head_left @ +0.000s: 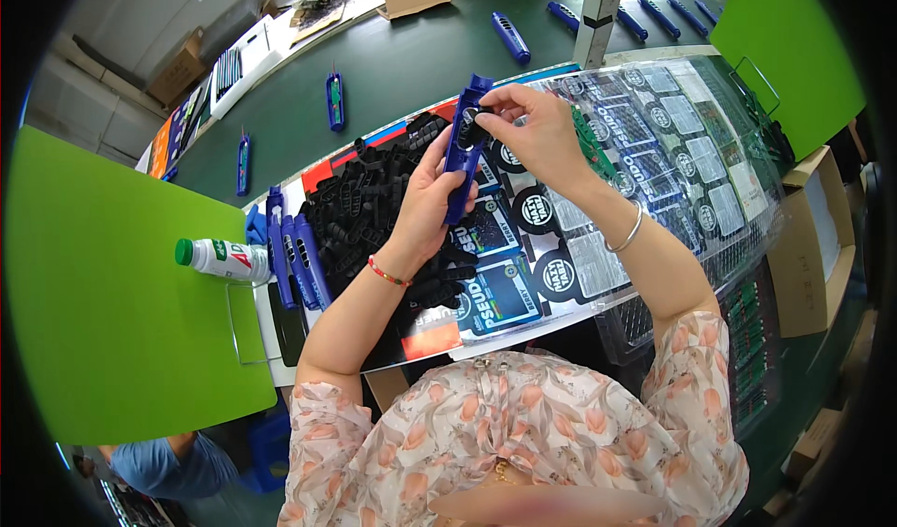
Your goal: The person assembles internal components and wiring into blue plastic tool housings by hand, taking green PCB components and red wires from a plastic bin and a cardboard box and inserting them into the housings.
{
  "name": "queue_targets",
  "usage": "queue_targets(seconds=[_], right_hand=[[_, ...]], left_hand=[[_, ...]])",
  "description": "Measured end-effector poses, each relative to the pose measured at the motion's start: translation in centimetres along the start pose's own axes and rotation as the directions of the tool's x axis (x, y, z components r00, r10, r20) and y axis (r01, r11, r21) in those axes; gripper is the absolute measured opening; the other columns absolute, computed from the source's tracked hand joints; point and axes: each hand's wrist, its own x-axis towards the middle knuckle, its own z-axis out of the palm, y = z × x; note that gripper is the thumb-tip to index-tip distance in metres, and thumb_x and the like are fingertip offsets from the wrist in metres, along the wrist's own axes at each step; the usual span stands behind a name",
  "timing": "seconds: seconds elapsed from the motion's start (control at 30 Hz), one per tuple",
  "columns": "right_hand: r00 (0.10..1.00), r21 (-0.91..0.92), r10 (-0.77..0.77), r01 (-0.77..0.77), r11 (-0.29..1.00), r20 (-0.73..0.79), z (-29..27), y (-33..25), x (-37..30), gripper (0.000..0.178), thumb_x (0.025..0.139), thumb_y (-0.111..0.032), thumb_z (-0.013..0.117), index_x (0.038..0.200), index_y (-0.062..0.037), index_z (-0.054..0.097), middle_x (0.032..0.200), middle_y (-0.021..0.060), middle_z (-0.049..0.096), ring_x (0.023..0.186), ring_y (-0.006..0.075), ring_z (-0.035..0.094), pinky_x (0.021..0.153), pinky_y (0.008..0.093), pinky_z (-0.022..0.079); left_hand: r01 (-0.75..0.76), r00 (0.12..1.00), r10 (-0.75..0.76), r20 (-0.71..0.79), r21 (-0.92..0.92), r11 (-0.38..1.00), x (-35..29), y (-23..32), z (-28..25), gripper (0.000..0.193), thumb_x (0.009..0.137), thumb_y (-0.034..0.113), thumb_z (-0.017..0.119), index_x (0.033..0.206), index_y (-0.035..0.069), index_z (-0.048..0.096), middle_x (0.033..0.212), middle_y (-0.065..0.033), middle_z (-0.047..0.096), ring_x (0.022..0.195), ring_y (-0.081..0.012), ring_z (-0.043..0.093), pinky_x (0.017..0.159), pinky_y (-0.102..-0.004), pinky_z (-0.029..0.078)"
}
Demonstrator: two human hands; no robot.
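Note:
My left hand [422,214] is closed around a long blue plastic housing half [459,160], tilted with its hollow side up. A small black rubber button piece [470,129] sits in the housing's upper part. My right hand [542,136] pinches at that piece with thumb and fingertips, which partly hide it. Beneath and left of my left hand spreads a heap of loose black rubber button pieces [350,195]. Several blue housing shells [301,254] lie at the heap's left. Green circuit boards [589,142] show just behind my right wrist.
Beyond the work surface runs a dark green belt [402,60] bearing spaced blue housings [510,37]. Green panels [140,284] flank both sides. A metal post [598,22] stands ahead. A white bottle [224,259] lies left; a carton [813,247] stands right. Someone's blue sleeve [173,466] shows lower left.

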Motion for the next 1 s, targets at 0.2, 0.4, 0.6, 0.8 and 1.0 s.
queue_targets(seconds=[0.2, 0.4, 0.6, 0.8, 1.0], right_hand=[[0.989, -0.124, 0.064, -0.047, 0.991, 0.132, 1.1, -1.2, -1.7, 0.019, 0.076, -0.01, 0.076, 0.092, -0.0027, 0.071, 0.082, 0.0062, 0.07, 0.063, 0.0117, 0.062, 0.063, 0.0267, 0.05], [0.989, -0.271, -0.125, 0.143, 0.952, 0.083, 1.9, -1.0, -2.9, 0.016, 0.071, -0.012, 0.077, 0.085, -0.0071, 0.07, 0.091, 0.0042, 0.064, 0.065, 0.0177, 0.06, 0.061, 0.0319, 0.05], [0.991, -0.33, -0.084, 0.113, 0.937, 0.101, 2.4, -1.5, -4.1, 0.025, 0.07, -0.012, 0.077, 0.092, -0.0107, 0.066, 0.098, 0.0044, 0.055, 0.069, 0.0192, 0.06, 0.062, 0.0336, 0.05], [0.988, -0.367, 0.022, 0.036, 0.93, 0.152, 2.2, -0.9, -4.9, 0.028, 0.072, -0.016, 0.076, 0.096, -0.013, 0.063, 0.102, 0.0047, 0.054, 0.074, 0.0242, 0.064, 0.064, 0.0375, 0.052], [0.998, -0.399, -0.054, 0.039, 0.916, -0.028, -1.3, 1.5, -1.6, 0.011, 0.08, -0.016, 0.068, 0.089, -0.0096, 0.069, 0.087, 0.012, 0.068, 0.068, 0.0291, 0.068, 0.065, 0.04, 0.054]], left_hand=[[-0.019, 0.999, 0.017, -0.037, -0.05, 0.999, -2.2, -1.3, 0.1, 0.061, 0.092, -0.001, 0.048, 0.15, 0.011, 0.032, 0.102, -0.0074, 0.059, 0.075, -0.0119, 0.056, 0.061, -0.0247, 0.049], [-0.041, 0.995, 0.04, -0.086, -0.015, 0.999, -4.2, -2.1, 0.3, 0.059, 0.094, 0.001, 0.048, 0.15, 0.009, 0.032, 0.1, -0.0068, 0.059, 0.073, -0.0104, 0.056, 0.059, -0.0241, 0.047], [-0.1, 0.992, 0.106, -0.065, 0.086, 0.991, -4.5, -2.8, 0.0, 0.056, 0.095, 0.003, 0.048, 0.149, 0.006, 0.032, 0.097, -0.0067, 0.06, 0.071, -0.0094, 0.056, 0.058, -0.0238, 0.047], [-0.078, 0.994, 0.089, -0.064, 0.164, 0.983, -4.6, -3.5, -0.1, 0.053, 0.097, 0.004, 0.046, 0.149, 0.006, 0.033, 0.09, -0.0046, 0.058, 0.066, -0.0074, 0.054, 0.055, -0.0222, 0.046], [-0.064, 0.996, 0.065, -0.055, 0.034, 0.997, -5.0, -3.5, -0.3, 0.054, 0.098, 0.006, 0.049, 0.149, 0.006, 0.031, 0.099, -0.0089, 0.06, 0.069, -0.0091, 0.056, 0.054, -0.023, 0.047]])
